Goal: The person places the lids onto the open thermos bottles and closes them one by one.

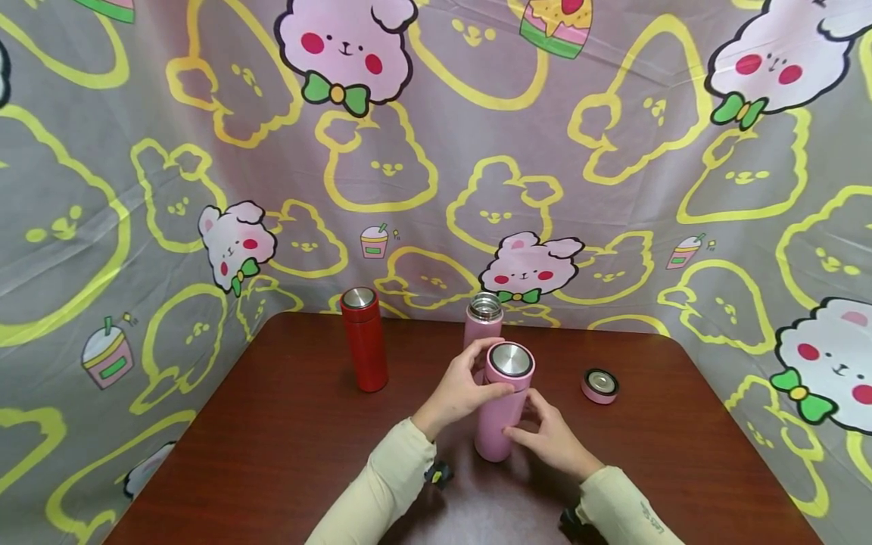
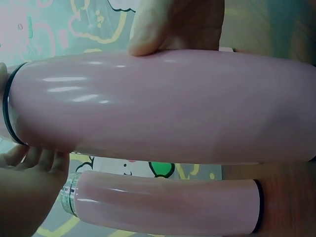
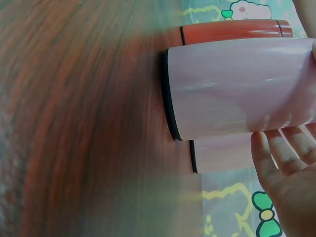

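Note:
A capped pink thermos (image 1: 495, 428) stands on the table in front of me, a steel disc on top of its lid (image 1: 512, 362). My left hand (image 1: 455, 393) grips it at the lid end, thumb near the dark seam ring between lid and body. Lower down, my right hand (image 1: 555, 445) holds the body, thumb on one side and fingers on the other. Right behind is a second pink thermos (image 1: 482, 330), uncapped, its steel threaded neck showing; the held one hides its lower part. In the left wrist view, the left fingers (image 2: 34, 160) lie along the body beside the seam.
A red thermos (image 1: 366, 350) with its lid on stands upright at the left. To the right, a loose pink lid (image 1: 600, 386) lies on the brown table (image 1: 272, 454). Patterned cloth (image 1: 436, 182) hangs behind the table and along both sides.

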Motion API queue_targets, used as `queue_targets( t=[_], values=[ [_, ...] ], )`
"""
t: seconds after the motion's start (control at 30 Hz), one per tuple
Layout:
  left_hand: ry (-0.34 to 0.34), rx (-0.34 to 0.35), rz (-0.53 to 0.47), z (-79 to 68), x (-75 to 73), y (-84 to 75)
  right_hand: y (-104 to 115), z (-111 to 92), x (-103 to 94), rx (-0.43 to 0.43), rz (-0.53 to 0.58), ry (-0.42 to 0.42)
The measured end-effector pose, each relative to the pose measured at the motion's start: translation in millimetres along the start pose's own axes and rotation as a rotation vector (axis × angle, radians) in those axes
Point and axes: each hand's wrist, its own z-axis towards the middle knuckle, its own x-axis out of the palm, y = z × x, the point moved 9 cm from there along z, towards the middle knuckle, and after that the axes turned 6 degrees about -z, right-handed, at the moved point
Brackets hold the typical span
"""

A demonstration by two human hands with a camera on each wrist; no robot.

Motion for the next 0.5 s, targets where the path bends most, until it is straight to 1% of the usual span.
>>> queue_targets(
  t=[0.1, 0.2, 0.33, 0.5],
  values=[
    [0.022, -0.002, -0.012, 0.1, 0.4, 1.2, -1.1, -0.2, -0.1, 0.007, -0.001, 0.005],
    [0.052, -0.008, -0.052, 0.8, 1.5, 1.7, -2.6, 0.2, -0.2, 0.019, -0.001, 0.01],
    [0.109, -0.003, -0.108, 1.9, 3.8, 1.4, -4.3, 0.9, -0.1, 0.036, -0.003, 0.018],
    [0.177, 0.009, -0.162, 4.6, 6.9, 5.8, -4.9, 1.0, 0.0, 0.025, -0.002, 0.023]
  ],
)
